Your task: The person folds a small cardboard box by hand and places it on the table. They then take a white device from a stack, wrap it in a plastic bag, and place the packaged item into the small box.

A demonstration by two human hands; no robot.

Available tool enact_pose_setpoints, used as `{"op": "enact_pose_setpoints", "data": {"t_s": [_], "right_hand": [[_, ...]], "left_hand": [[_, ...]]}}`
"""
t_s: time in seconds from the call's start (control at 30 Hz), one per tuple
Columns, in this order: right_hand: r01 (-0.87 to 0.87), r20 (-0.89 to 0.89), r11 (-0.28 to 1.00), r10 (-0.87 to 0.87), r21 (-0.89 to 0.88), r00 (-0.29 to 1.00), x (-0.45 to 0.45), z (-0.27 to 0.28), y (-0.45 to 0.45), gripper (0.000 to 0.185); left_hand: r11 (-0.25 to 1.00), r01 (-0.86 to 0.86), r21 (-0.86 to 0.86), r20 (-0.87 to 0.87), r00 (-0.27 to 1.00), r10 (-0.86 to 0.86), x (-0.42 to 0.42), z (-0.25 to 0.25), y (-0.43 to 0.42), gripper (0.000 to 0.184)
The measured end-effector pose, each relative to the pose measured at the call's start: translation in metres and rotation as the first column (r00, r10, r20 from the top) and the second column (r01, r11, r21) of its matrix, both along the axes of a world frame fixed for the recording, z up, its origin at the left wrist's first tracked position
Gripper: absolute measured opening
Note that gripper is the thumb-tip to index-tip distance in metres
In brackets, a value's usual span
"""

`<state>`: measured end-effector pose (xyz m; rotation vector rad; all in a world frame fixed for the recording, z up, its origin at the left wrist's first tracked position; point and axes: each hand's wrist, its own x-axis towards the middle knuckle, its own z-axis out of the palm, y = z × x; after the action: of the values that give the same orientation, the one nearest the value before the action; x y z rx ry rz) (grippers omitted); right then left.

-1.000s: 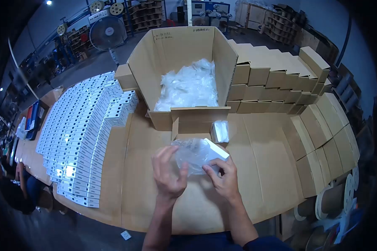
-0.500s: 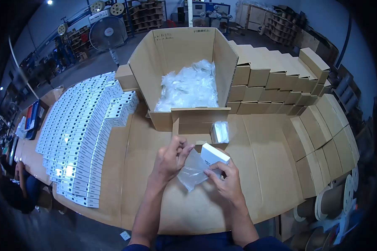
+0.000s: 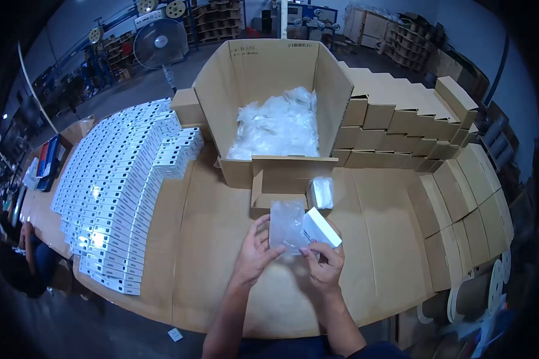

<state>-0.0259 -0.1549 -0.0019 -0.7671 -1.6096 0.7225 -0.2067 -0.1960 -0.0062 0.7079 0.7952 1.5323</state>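
Observation:
In front of me, my left hand (image 3: pixel 254 252) has the left edge of a clear plastic bag (image 3: pixel 286 222) between its thumb and fingers. My right hand (image 3: pixel 327 263) grips a small white box (image 3: pixel 323 228), which is tilted, and its thumb and finger also meet the bag's lower right corner. The box stands beside the bag, partly behind its right edge. Just beyond the hands sits an open cardboard carton (image 3: pixel 269 198) with bagged white boxes (image 3: pixel 321 192) at its right end.
A large cardboard box (image 3: pixel 212 90) full of clear plastic bags (image 3: pixel 275 125) stands behind the carton. Stacked white boxes (image 3: pixel 114 191) cover the table's left side. Brown cartons (image 3: pixel 395 119) are piled at the back right and along the right edge. Another person (image 3: pixel 27 257) sits far left.
The plastic bag has been raised and spread upright between my hands. My left hand has turned and opened out along its edge. The white box has tilted further and moved slightly right.

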Motion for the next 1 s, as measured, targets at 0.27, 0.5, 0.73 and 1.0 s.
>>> {"op": "enact_pose_setpoints", "data": {"t_s": [0.27,0.5,0.73,1.0], "right_hand": [[0.002,-0.022,1.0,-0.001,0.013,1.0,-0.001,-0.014,-0.004,0.018],[-0.079,0.011,0.995,0.08,-0.065,0.997,0.002,-0.011,-0.006,0.022],[-0.043,-0.115,0.987,0.026,-0.153,0.993,0.035,0.016,0.019,0.018],[-0.282,-0.098,0.943,0.302,0.176,0.948,0.027,0.077,0.05,0.061]], "left_hand": [[0.992,-0.082,0.095,-0.112,0.989,0.093,0.008,-0.008,-0.003,0.072],[1.0,0.004,-0.002,-0.211,0.978,-0.005,0.002,-0.003,-0.013,0.061],[0.995,-0.09,0.044,-0.45,0.887,0.1,-0.003,0.004,-0.027,0.055],[0.999,-0.038,0.033,-0.486,0.873,0.049,-0.003,-0.003,-0.037,0.055]]}}
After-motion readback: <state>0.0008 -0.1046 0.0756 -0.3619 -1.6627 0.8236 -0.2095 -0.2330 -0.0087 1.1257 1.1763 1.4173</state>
